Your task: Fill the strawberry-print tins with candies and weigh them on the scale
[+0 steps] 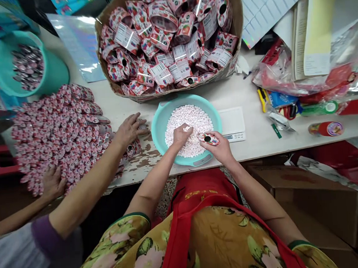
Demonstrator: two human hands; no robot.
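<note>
A turquoise basin (157, 129) full of small pale pink candies (190, 113) stands near the table's front edge. Inside it my left hand (182, 136) is closed around some of the candies, its fingertips at the heap. Just to the right, my right hand (220, 148) holds a small strawberry-printed packet (208, 139) over the basin's right side. The packet's dark round hole faces up. Part of a white scale (232, 121) shows at the right of the basin, behind my right hand.
Behind the basin stands a cardboard box (165, 95) of printed packets. At left, another person's hands (129, 130) touch a large pile of filled packets (62, 136), beside a turquoise bucket (55, 68). Plastic bags (284, 76), a cutter (263, 99) and a small jar (325, 129) lie right.
</note>
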